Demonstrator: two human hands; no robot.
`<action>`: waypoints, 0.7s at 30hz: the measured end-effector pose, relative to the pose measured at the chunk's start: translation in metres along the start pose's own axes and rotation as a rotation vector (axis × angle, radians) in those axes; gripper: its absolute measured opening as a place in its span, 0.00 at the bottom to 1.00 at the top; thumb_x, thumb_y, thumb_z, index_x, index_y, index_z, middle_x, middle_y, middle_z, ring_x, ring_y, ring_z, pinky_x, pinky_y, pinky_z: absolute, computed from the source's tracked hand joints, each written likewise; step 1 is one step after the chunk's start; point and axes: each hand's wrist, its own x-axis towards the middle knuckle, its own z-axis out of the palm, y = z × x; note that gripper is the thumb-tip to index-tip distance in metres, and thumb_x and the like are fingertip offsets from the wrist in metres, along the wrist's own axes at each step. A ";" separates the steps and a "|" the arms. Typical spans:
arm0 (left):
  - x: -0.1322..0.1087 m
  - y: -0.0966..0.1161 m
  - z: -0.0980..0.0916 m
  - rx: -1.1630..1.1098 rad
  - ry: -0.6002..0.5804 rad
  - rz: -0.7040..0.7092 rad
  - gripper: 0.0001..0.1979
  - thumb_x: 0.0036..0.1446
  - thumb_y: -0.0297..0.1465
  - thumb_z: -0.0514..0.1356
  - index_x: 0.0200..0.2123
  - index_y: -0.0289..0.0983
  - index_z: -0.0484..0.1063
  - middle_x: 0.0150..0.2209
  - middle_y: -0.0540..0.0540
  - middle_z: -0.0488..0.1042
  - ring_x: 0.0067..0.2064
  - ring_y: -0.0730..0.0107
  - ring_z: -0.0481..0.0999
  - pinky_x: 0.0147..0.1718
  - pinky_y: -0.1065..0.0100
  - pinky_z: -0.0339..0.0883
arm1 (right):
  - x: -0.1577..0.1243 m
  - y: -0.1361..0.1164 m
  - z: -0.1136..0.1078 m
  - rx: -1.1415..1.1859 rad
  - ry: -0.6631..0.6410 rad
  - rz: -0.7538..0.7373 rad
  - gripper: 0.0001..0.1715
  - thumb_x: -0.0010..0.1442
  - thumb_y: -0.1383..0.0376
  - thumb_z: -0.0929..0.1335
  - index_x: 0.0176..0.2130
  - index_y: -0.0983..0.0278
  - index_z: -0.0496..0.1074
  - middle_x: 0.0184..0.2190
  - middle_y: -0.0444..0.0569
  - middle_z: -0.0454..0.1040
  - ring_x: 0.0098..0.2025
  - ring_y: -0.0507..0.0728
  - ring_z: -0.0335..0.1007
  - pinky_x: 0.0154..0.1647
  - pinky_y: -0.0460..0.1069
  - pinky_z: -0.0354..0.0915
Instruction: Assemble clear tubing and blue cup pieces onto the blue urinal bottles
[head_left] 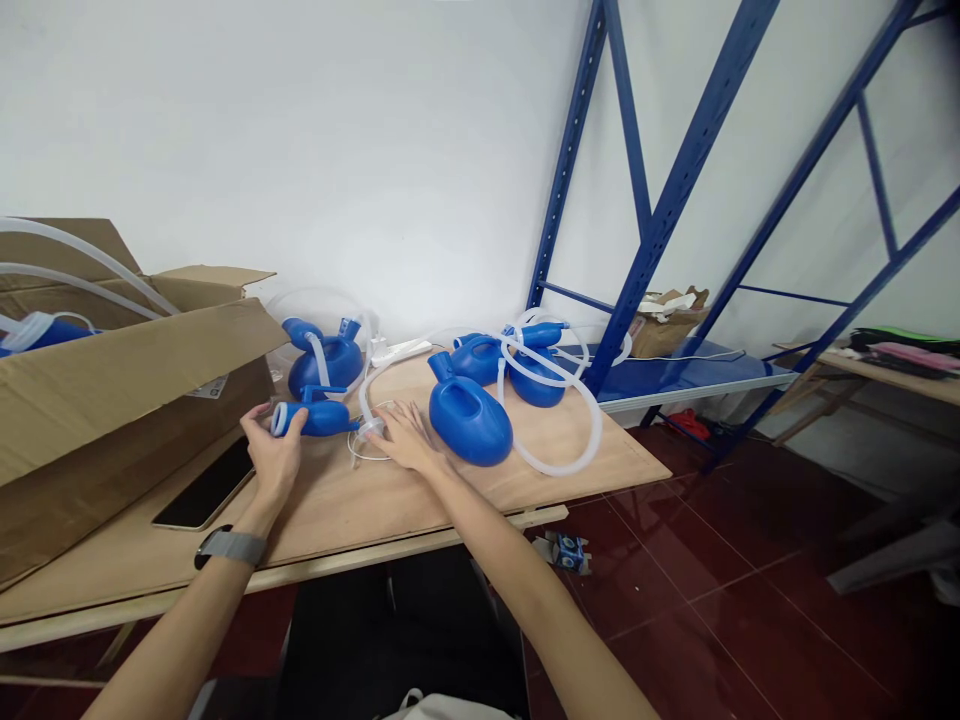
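My left hand [274, 450] is closed around a blue plastic funnel-like urinal head [319, 418], its white-rimmed mouth facing left. The narrow end points right, close to a clear cap [370, 428] on a milky hose [365, 392]. My right hand [405, 438] has its thumb and fingers at that cap, over the table. Whether the urinal head and the cap touch is hard to make out. Just right of this hand lies a blue urinal bottle [471, 420] with its neck up-left. Behind my left hand stands another blue bottle [337, 360].
An open cardboard box [135, 390] with blue parts and hoses stands at the left. A phone [206, 490] lies before it. More blue bottles [536, 380] and a looped hose [596, 430] sit to the right, beside a blue metal rack [652, 250]. The wooden table [352, 510] ends near me.
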 end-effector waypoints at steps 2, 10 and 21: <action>-0.003 0.008 -0.002 -0.063 0.083 0.029 0.36 0.52 0.51 0.68 0.57 0.41 0.62 0.46 0.46 0.71 0.46 0.57 0.74 0.51 0.57 0.71 | 0.001 -0.002 0.001 0.016 -0.013 0.017 0.32 0.70 0.56 0.69 0.68 0.63 0.68 0.64 0.59 0.73 0.71 0.66 0.60 0.76 0.64 0.47; -0.003 0.013 -0.003 -0.118 0.153 0.028 0.28 0.56 0.50 0.66 0.52 0.40 0.68 0.51 0.43 0.72 0.54 0.54 0.74 0.61 0.53 0.67 | 0.006 0.005 0.001 0.301 0.094 0.044 0.27 0.68 0.61 0.71 0.64 0.62 0.71 0.60 0.55 0.75 0.62 0.60 0.70 0.67 0.55 0.63; 0.002 0.002 0.006 -0.074 -0.131 -0.118 0.30 0.52 0.54 0.65 0.51 0.41 0.74 0.51 0.42 0.77 0.54 0.51 0.77 0.57 0.54 0.70 | 0.013 0.016 0.011 0.568 0.152 0.165 0.31 0.68 0.64 0.68 0.68 0.60 0.66 0.64 0.56 0.70 0.57 0.57 0.75 0.58 0.51 0.72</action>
